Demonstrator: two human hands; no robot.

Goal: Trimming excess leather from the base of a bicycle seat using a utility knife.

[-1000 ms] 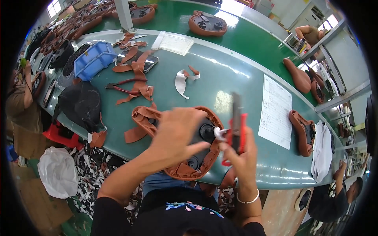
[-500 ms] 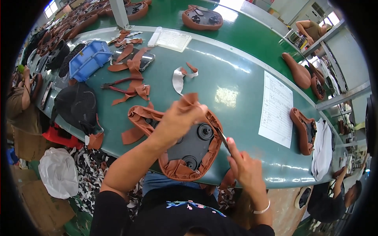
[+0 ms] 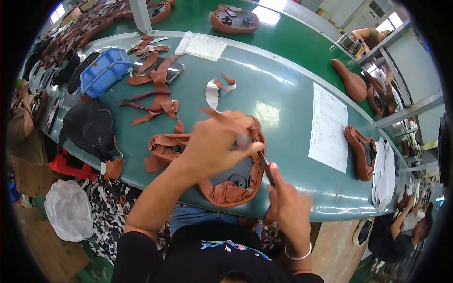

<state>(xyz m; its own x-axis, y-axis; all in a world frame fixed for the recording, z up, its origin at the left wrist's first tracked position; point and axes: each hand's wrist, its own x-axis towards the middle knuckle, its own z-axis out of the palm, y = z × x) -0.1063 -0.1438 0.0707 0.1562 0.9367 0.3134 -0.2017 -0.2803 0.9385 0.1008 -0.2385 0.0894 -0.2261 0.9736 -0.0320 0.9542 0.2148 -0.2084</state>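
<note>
Left hand (image 3: 203, 146): fingers seemed pinched on a thin brown leather flap (image 3: 210, 112), motion-blurred. Right hand (image 3: 290, 203): fingers were clamped around a slim dark-bladed cutting tool (image 3: 265, 169), its tip at the rim of a brown leather-covered, saddle-shaped pad (image 3: 226, 198) near the front edge of the green worktop (image 3: 288, 137). Judged best: flap taut, blade shallow, left fingertips clear.

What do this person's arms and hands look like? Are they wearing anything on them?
Short black sleeves end above bare forearms. The left hand and right hand are bare too, a bit blurry here. A thin, pale bracelet circles the right wrist.
</note>
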